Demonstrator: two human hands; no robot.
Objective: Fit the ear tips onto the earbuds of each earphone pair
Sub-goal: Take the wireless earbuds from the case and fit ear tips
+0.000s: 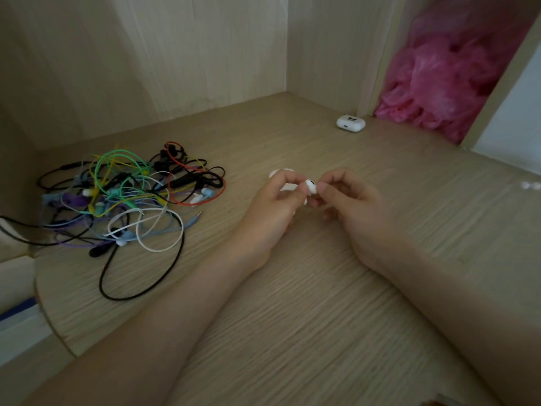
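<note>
Pinched between curled fingertips of left hand (275,206) and right hand (348,197): small white plastic earbud (311,187), dark vent uppermost, long axis unclear; rounded white charging case (350,123) well apart, contents hidden.

– What is the white thing (281,172) behind the left hand (272,206)?
– Can't tell, the fingers cover most of it. The earbud (311,186) pinched between that hand and the right hand (347,197) is half hidden too.
– The white bits (530,186) at the right edge?
– Blurred, too small to make out.
– The tangle of earphones (117,197)?
– Too knotted to count pairs. One black cable (8,222) runs off the left edge.
</note>
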